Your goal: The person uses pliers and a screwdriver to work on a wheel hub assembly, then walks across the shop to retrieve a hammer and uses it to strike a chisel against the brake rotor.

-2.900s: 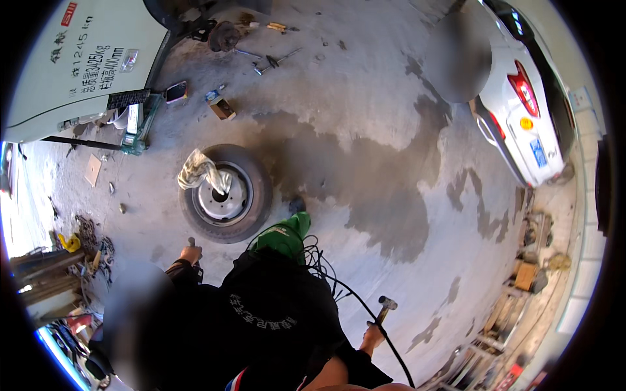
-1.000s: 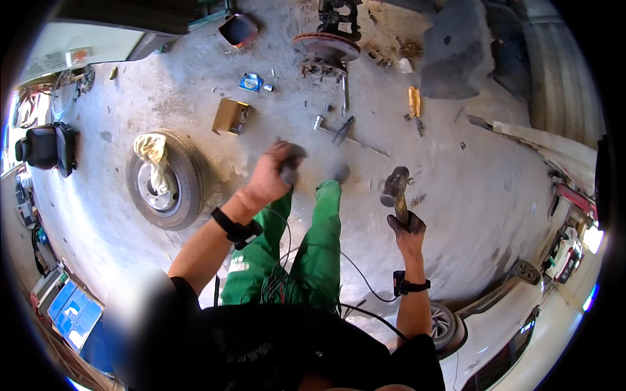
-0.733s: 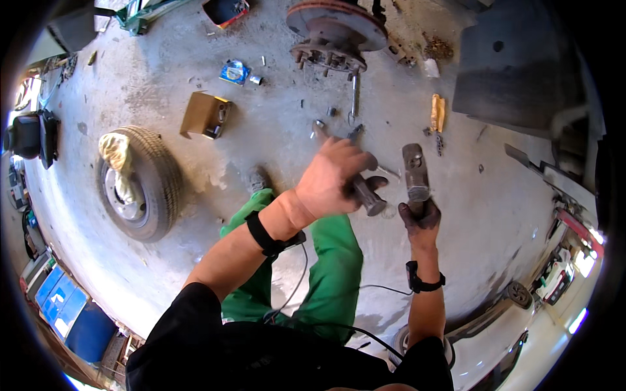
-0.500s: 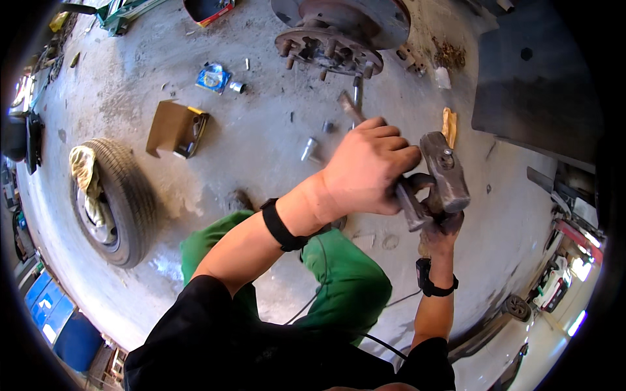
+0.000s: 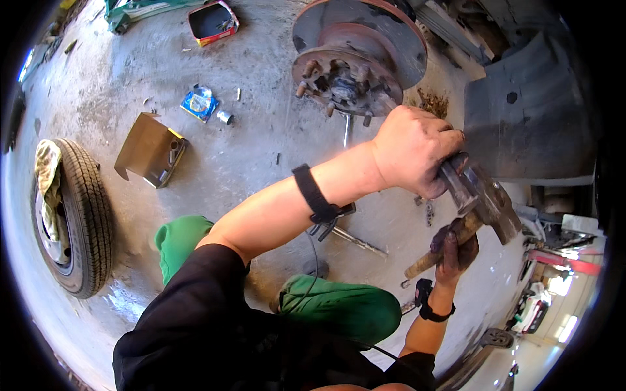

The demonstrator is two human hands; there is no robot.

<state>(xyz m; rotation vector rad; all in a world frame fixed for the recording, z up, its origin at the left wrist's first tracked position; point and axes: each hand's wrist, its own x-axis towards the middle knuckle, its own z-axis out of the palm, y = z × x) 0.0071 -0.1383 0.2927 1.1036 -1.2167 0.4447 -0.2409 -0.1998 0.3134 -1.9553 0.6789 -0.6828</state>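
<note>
Head cam showed the left hand (image 5: 417,150) clenched around a metal rod (image 5: 456,186), the right hand (image 5: 456,247) gripping a hammer (image 5: 482,208) by its wooden handle, both just beside the rusty brake hub (image 5: 352,58).

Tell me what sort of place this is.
Most likely a car repair garage. A bare wheel hub with its brake disc is exposed, a removed tyre lies on the concrete floor, and the right hand grips a hammer.
</note>
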